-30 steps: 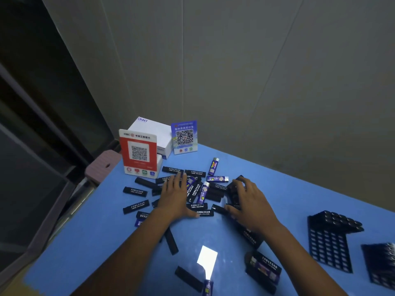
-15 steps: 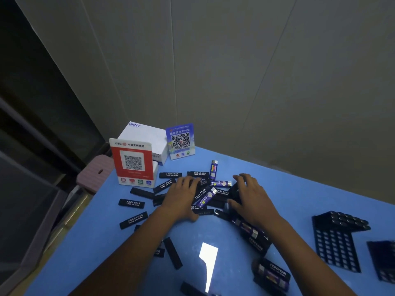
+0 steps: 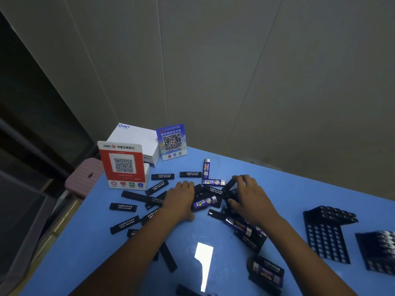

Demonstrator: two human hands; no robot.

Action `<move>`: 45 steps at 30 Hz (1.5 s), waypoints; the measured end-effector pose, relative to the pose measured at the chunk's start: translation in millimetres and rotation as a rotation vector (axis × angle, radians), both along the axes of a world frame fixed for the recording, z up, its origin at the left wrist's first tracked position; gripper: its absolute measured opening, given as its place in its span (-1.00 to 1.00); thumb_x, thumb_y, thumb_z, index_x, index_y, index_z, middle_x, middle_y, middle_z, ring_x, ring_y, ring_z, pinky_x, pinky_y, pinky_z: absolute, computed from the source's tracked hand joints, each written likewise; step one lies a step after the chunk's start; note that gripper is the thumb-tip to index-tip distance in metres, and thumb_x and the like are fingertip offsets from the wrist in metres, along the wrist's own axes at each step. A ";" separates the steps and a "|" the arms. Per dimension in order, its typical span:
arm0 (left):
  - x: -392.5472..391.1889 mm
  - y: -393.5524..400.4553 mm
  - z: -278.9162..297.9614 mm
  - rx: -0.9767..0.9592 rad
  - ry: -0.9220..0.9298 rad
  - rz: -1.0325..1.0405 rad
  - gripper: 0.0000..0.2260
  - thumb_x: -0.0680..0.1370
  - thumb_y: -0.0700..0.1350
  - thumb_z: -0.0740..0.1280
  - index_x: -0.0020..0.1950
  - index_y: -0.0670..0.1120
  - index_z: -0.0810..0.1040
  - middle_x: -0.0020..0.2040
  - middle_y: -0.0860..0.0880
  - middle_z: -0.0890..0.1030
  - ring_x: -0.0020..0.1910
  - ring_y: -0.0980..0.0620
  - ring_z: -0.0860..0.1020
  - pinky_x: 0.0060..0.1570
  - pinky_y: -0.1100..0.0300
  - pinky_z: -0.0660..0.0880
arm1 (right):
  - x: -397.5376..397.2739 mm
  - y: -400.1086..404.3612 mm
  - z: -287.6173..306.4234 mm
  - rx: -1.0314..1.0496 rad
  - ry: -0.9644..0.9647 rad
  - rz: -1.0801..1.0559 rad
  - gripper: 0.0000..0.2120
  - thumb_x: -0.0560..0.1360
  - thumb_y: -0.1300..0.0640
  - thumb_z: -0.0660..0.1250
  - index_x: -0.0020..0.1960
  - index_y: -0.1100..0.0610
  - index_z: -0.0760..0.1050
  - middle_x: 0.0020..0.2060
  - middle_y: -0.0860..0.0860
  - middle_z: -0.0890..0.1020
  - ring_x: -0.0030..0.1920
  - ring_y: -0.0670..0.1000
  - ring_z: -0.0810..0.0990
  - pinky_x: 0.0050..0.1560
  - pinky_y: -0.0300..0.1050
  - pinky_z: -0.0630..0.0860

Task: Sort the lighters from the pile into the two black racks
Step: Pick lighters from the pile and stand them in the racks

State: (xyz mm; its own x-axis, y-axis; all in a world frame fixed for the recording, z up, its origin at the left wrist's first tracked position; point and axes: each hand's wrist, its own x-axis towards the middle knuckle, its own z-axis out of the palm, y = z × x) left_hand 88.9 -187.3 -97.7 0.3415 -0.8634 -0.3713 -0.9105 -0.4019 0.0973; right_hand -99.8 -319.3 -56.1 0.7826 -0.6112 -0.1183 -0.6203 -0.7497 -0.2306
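Observation:
Black lighters (image 3: 162,176) and a few purple ones (image 3: 206,167) lie scattered in a pile on the blue table (image 3: 299,195). My left hand (image 3: 179,199) rests palm-down on the pile's left part, its thumb spread on the table. My right hand (image 3: 250,197) grips a small bunch of black lighters (image 3: 230,187) between fingers and thumb at the pile's right side. Two black racks stand at the right: the nearer rack (image 3: 327,238) with several lighters in its top row, and a second rack (image 3: 376,255) at the frame edge, also partly filled.
A red QR sign (image 3: 123,165), a white box (image 3: 136,139) and a blue QR sign (image 3: 172,142) stand at the table's far left corner. A pink stool (image 3: 85,176) sits beyond the left edge. More lighters (image 3: 267,272) lie near my right forearm. A wall runs behind.
My right hand's fingers have closed round black lighters in the pile. My left hand has shifted slightly right over the pile. The camera has tilted up a little.

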 end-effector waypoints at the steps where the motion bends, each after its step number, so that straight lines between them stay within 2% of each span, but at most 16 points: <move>1: -2.0 1.1 -0.4 -0.002 -0.009 0.009 -0.31 0.34 0.04 0.53 0.33 -0.11 0.27 0.23 -0.10 0.41 0.19 -0.10 0.40 0.03 0.07 0.43 | -1.5 0.2 0.5 0.001 -0.007 0.003 -0.55 0.51 -0.04 0.34 0.35 -0.01 0.34 0.30 0.01 0.40 0.26 0.08 0.42 0.14 -0.07 0.43; 5: -8.5 6.8 -1.6 0.008 -0.028 0.045 -0.33 0.37 0.02 0.51 0.35 -0.12 0.25 0.24 -0.10 0.39 0.21 -0.11 0.39 0.06 0.04 0.42 | -7.4 2.6 5.4 -0.017 -0.004 0.007 -0.55 0.51 -0.04 0.33 0.35 -0.02 0.32 0.27 0.01 0.41 0.21 0.07 0.42 0.11 -0.08 0.43; 11: -15.5 15.2 -0.8 -0.001 -0.025 0.106 -0.40 0.40 -0.09 0.45 0.35 -0.11 0.24 0.24 -0.10 0.38 0.21 -0.11 0.38 0.11 0.02 0.42 | -14.8 7.2 14.9 -0.029 0.024 -0.004 -0.44 0.55 -0.05 0.30 0.48 0.04 0.23 0.35 0.03 0.38 0.28 0.07 0.39 0.18 -0.08 0.40; 15: -15.6 20.2 3.3 -0.052 0.001 0.138 -0.49 0.43 -0.09 0.42 0.29 -0.09 0.28 0.17 -0.07 0.44 0.12 -0.07 0.44 -0.06 0.10 0.43 | -19.0 8.7 19.9 -0.041 0.034 -0.011 -0.44 0.56 -0.06 0.28 0.49 0.04 0.21 0.36 0.03 0.36 0.30 0.07 0.38 0.18 -0.09 0.41; 18: -12.8 24.8 8.4 -0.103 0.021 0.172 -0.55 0.46 -0.13 0.41 0.27 -0.07 0.29 0.08 -0.04 0.49 -0.03 -0.04 0.51 -0.22 0.13 0.37 | -21.5 9.8 21.6 -0.047 0.029 -0.012 -0.44 0.56 -0.06 0.27 0.50 0.05 0.21 0.37 0.02 0.36 0.29 0.06 0.39 0.18 -0.10 0.42; 20: -10.4 29.6 10.6 -0.124 0.038 0.168 -0.55 0.46 -0.14 0.40 0.27 -0.05 0.29 0.07 -0.04 0.51 -0.10 -0.04 0.52 -0.25 0.13 0.37 | -22.9 10.1 21.6 -0.048 0.026 -0.006 -0.44 0.56 -0.07 0.27 0.49 0.05 0.21 0.36 0.02 0.37 0.29 0.06 0.39 0.18 -0.09 0.44; 23: -6.2 37.8 11.7 -0.170 0.111 0.185 -0.55 0.44 -0.10 0.42 0.25 -0.01 0.30 0.10 -0.01 0.52 -0.05 -0.07 0.56 -0.25 0.14 0.40 | -23.6 10.7 22.0 -0.050 0.022 0.000 -0.45 0.56 -0.07 0.27 0.48 0.05 0.21 0.34 0.03 0.38 0.27 0.07 0.40 0.17 -0.08 0.45; 27: -1.2 47.3 15.7 -0.255 0.212 0.263 -0.50 0.42 -0.02 0.44 0.28 0.09 0.30 0.09 0.05 0.56 -0.05 -0.03 0.58 -0.23 0.16 0.46 | -23.7 14.1 22.4 -0.050 0.012 -0.005 -0.47 0.56 -0.06 0.27 0.47 0.06 0.23 0.31 0.03 0.40 0.24 0.07 0.41 0.16 -0.07 0.46; 30: -0.4 52.3 21.6 -0.299 0.257 0.286 -0.36 0.42 -0.03 0.46 0.42 0.12 0.24 0.08 0.02 0.58 0.00 -0.05 0.59 -0.16 0.15 0.52 | -24.1 17.3 23.3 -0.047 0.008 -0.009 -0.47 0.55 -0.05 0.26 0.46 0.07 0.24 0.28 0.04 0.42 0.22 0.08 0.42 0.13 -0.04 0.46; 33: -4.5 54.8 32.1 -0.326 0.312 0.287 -0.18 0.43 -0.07 0.46 0.57 0.14 0.06 -0.19 0.08 0.46 -0.25 0.07 0.50 -0.41 0.26 0.35 | -27.0 21.0 25.0 -0.054 0.005 -0.010 -0.48 0.55 -0.04 0.25 0.46 0.06 0.24 0.25 0.04 0.43 0.21 0.08 0.42 0.11 -0.04 0.46; 35: -10.3 55.5 40.4 -0.353 0.346 0.282 -0.11 0.44 -0.10 0.45 0.60 0.14 -0.04 -0.28 0.09 0.40 -0.36 0.14 0.43 -0.49 0.33 0.24 | -30.8 23.6 27.0 -0.054 -0.006 -0.016 -0.48 0.56 -0.04 0.25 0.46 0.07 0.24 0.25 0.03 0.43 0.20 0.08 0.43 0.11 -0.05 0.46; 36: -14.6 55.4 45.0 -0.367 0.367 0.277 -0.09 0.45 -0.10 0.46 0.60 0.15 -0.07 -0.30 0.10 0.39 -0.39 0.15 0.41 -0.51 0.33 0.24 | -33.5 24.8 28.2 -0.050 -0.014 -0.021 -0.48 0.56 -0.04 0.26 0.46 0.07 0.24 0.25 0.03 0.43 0.20 0.07 0.43 0.11 -0.05 0.47; 40: -36.2 51.0 57.7 -0.407 0.444 0.237 -0.02 0.43 -0.07 0.50 0.61 0.14 -0.12 -0.29 0.10 0.42 -0.36 0.15 0.45 -0.42 0.32 0.33 | -49.1 26.4 33.9 -0.030 -0.050 -0.053 -0.47 0.56 -0.03 0.26 0.47 0.07 0.23 0.28 0.02 0.43 0.23 0.06 0.42 0.16 -0.05 0.46; 45: -72.9 38.5 64.2 -0.392 0.438 0.149 -0.01 0.40 -0.03 0.47 0.60 0.21 -0.15 -0.27 0.05 0.47 -0.29 0.01 0.52 -0.34 0.17 0.43 | -79.3 28.0 43.4 0.031 -0.157 -0.113 -0.49 0.59 -0.04 0.27 0.48 0.06 0.24 0.32 0.00 0.41 0.30 0.03 0.40 0.23 -0.07 0.43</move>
State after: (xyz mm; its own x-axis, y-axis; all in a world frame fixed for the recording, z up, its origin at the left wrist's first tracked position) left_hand 15.9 -148.8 -33.5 0.3563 -0.9190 -0.1687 -0.6887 -0.3803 0.6173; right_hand -179.1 -291.3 -12.7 0.7192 -0.6945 -0.0197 -0.6549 -0.6682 -0.3530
